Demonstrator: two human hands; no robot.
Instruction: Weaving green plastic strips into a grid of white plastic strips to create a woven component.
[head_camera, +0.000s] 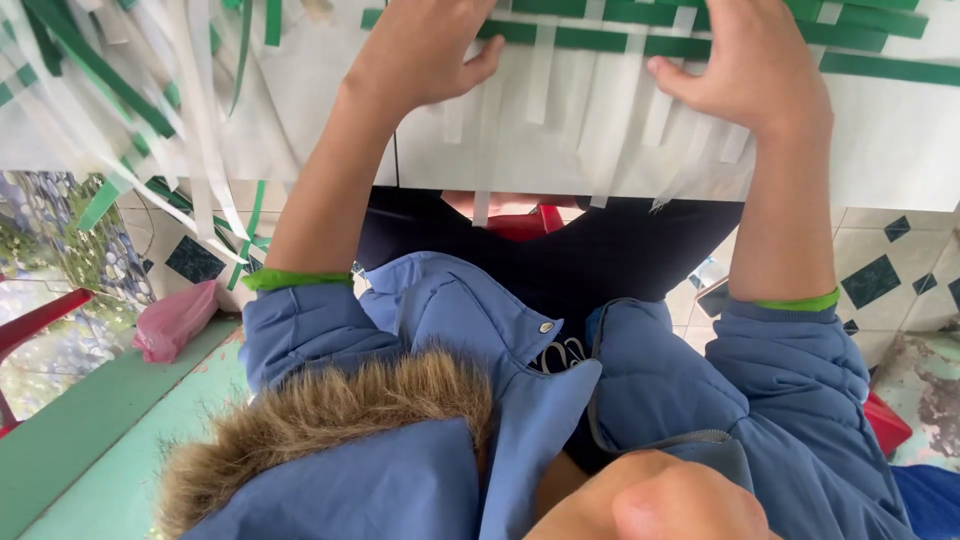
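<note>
Both hands flat on a white-and-green woven paper-strip mat (590, 90) at the far table edge, left hand (425, 50) and right hand (745, 65) apart, open, pressing strips; next likely needs tightening a loose strip.

The fingertips of the left hand (420, 50) and the right hand (745, 65) run past the top edge, above the woven paper mat (600, 110). The mat's far part is cut off too. Below it, a red stool (525, 222) shows only as a sliver.
</note>
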